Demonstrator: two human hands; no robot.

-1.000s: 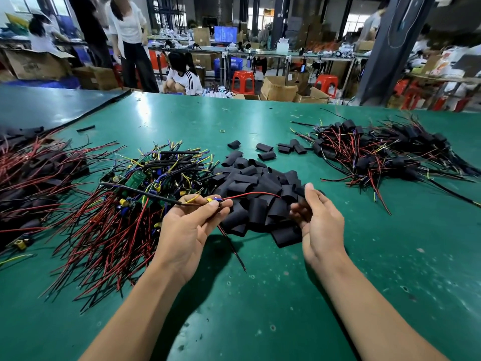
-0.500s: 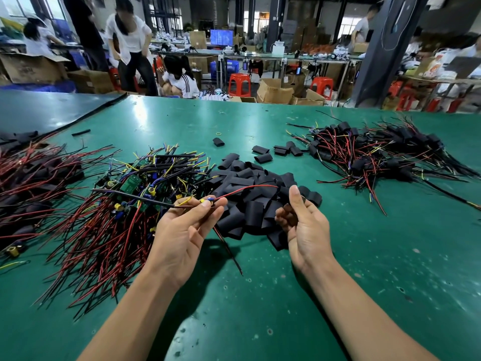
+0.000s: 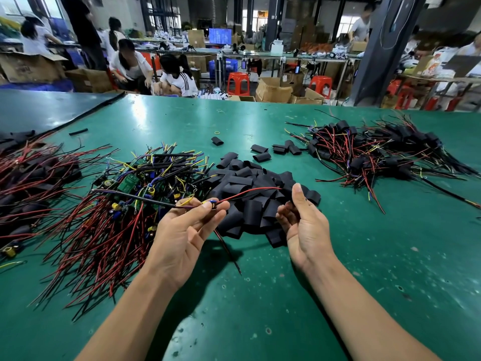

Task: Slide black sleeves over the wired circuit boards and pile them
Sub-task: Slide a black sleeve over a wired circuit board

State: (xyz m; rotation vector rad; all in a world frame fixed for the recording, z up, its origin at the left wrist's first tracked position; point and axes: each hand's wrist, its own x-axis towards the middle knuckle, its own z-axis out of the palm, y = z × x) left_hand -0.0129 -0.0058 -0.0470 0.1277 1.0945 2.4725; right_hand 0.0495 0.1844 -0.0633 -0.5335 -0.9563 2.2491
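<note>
Head view: my left hand (image 3: 182,238) pinches a thin-wired board (image 3: 212,203); my right hand (image 3: 307,230), loosely curled and empty, touches flat matte sleeves (image 3: 250,188) at twelve. Tangled heap (image 3: 135,183) at ten, sleeved pile (image 3: 377,152) at two.

Bright, even overhead light. White glare streak on green table (image 3: 138,113) far left. Soft shadow under left hand (image 3: 182,238). Foreground sharp, background workers (image 3: 179,79) blurred. Wide-angle bending at edges, pillar (image 3: 385,48) leans.
</note>
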